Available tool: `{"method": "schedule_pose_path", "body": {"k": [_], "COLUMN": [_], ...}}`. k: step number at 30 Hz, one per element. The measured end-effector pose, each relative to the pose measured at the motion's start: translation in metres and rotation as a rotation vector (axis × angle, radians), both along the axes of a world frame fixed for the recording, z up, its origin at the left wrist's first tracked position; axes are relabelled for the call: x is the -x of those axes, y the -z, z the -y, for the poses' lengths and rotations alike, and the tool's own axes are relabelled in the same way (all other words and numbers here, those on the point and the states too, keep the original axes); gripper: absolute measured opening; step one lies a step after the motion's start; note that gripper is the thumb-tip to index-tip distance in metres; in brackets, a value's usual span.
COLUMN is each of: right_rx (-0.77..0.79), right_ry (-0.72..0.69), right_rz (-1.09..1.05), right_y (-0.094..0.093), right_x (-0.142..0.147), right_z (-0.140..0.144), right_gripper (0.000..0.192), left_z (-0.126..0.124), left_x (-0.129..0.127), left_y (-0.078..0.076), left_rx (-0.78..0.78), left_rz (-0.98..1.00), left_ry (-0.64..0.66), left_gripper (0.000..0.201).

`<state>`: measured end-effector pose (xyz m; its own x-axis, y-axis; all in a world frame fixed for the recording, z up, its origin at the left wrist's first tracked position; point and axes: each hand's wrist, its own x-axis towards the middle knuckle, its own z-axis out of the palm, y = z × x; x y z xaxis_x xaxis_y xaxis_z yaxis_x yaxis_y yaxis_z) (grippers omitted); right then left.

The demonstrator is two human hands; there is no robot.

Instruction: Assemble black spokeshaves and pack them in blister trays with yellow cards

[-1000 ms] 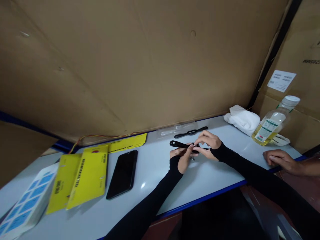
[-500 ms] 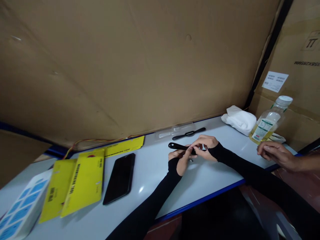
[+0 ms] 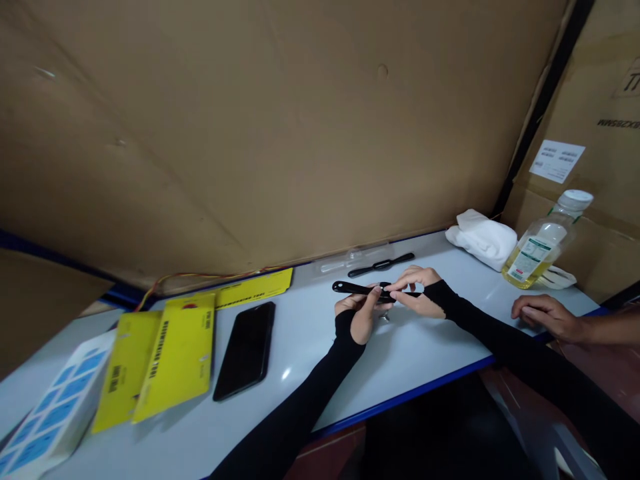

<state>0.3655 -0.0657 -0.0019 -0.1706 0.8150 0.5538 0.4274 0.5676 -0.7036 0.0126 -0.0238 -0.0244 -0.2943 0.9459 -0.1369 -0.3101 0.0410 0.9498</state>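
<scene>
On your table [image 3: 400, 360], the phone [image 3: 245, 350] lies at nine o'clock of your hands, the packets [image 3: 160, 360] beyond it, the bottle [image 3: 543, 243] at two o'clock.

Bare worktop [image 3: 410, 363] in front of the hands, open btwn them & the phone [image 3: 245, 350] on the left. Right: co-worker's hand [image 3: 543, 315], bottle [image 3: 543, 245], white cloth [image 3: 483, 239]. Behind: cardboard wall [image 3: 280, 133], black strap [image 3: 381, 265] close by.

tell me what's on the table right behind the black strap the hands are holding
Behind the held black strap lie a second black strap and a clear plastic sleeve, against the cardboard wall. The sleeve's contents can't be made out.
</scene>
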Motion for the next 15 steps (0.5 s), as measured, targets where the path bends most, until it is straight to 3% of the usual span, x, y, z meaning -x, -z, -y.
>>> {"method": "schedule_pose_path", "body": {"k": [4,9,12,15], "right_rx": [0.002,0.254,0.289,0.277], "right_ry": [-0.005,-0.299,-0.324,-0.33], "right_rz": [0.003,0.121,0.132,0.143], "right_y": [0.014,0.047,0.06,0.063], "right_x": [0.002,-0.061,-0.085,-0.088], "right_z": [-0.008,-0.01,-0.012,-0.014], "right_gripper": [0.029,0.029,0.028,0.029], "left_z": [-0.001,0.001,0.002,0.003], "left_x": [0.002,-0.001,-0.004,-0.005], "left_y": [0.003,0.003,0.002,0.0], "left_rx": [-0.017,-0.014,-0.019,-0.034], "left_rz": [-0.011,-0.03,-0.025,-0.021], "left_ry": [-0.014,0.042,0.057,0.075], "left_gripper": [0.041,0.049,0.05,0.052]}}
